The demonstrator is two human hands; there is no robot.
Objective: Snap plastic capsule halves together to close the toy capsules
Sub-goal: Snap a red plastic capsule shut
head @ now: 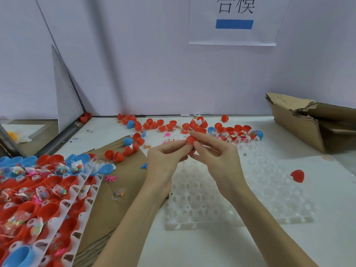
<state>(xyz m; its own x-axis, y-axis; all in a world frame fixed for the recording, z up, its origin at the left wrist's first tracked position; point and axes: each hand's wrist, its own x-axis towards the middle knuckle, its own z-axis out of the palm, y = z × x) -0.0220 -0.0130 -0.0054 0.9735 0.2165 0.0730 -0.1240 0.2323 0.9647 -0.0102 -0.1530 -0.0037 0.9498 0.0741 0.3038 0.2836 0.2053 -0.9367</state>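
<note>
Both hands met above the middle of the table, sharing a grip on one red capsule (191,141). The left hand (165,160) curled its fingers and thumb toward the capsule from the left side; the right hand (215,157) pinched it from the right, forefinger over the top and thumb beneath (whether the halves were fully snapped together could not be told). Directly below the hands lay a clear plastic tray (250,199) on the white table (212,247). A single red capsule half (297,175) sat alone to the right of it. Along the back wall loose red and blue capsule halves (173,125) were scattered. At the near left, trays of red and blue halves (38,199) holding small packets of toys overlapped a brown cardboard sheet (123,180). A torn cardboard box (300,122) stood at the far right.
</note>
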